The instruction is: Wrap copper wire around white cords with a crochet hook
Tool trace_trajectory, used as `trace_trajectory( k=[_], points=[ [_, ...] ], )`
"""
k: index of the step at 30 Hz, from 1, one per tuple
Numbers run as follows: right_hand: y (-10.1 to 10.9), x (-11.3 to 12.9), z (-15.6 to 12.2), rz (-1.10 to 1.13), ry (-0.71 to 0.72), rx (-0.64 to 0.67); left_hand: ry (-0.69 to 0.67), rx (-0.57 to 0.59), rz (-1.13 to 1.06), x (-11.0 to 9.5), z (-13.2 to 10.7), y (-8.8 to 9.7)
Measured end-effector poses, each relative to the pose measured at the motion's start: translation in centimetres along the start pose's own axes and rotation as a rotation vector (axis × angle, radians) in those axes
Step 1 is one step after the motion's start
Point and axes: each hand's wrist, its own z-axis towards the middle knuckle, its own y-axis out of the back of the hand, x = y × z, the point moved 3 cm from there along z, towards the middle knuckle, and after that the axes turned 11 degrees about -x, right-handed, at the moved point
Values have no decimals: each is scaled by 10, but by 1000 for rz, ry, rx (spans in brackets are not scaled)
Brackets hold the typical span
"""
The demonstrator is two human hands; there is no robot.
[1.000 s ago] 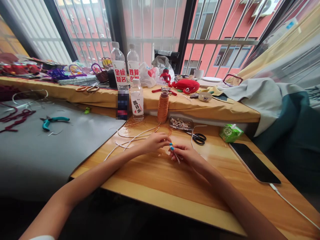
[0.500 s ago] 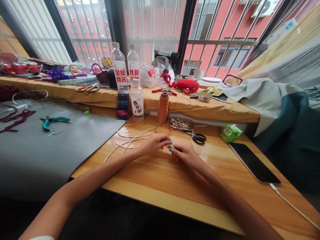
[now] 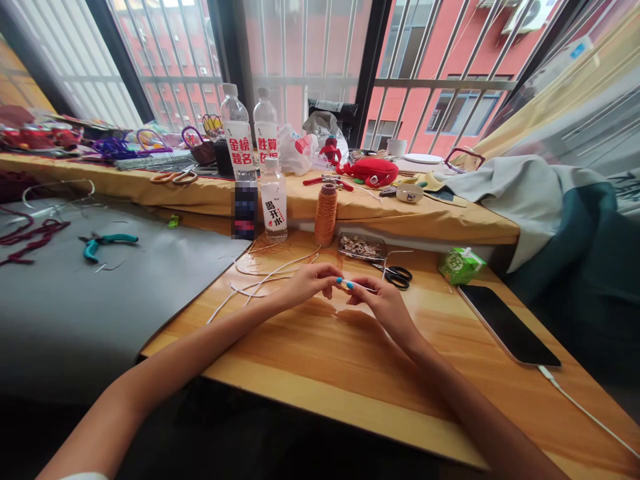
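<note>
White strand (image 3: pixel 364 288) sits pinched in the fingers (image 3: pixel 350 285) of the left hand (image 3: pixel 316 280) and right hand (image 3: pixel 384 300)

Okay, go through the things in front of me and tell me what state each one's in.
Left hand, pinching a white strand
Right hand, also pinching it
Teal pliers, lying down, handles spread
Phone, screen dark, cable plugged in
Front bottle, upright
Orange thread cone, upright
Clear tray, uncovered, holding small pieces
Black scissors, lying flat
</note>
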Motion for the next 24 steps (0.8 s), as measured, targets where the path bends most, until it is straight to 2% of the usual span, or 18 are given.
trace_trajectory(
  k=[10,16,21,24],
  points=[
    [-3,-15,1,353,-313,-30,-56,-14,62,-3,-2,-3],
    [-3,-17,4,408,-321,-22,-44,-25,93,0,-1,-2],
    [-1,-15,5,444,-326,-35,-74,-38,124,1,-1,-2],
    [-2,-12,4,453,-317,4,-104,-62,136,2,0,1]
  ],
)
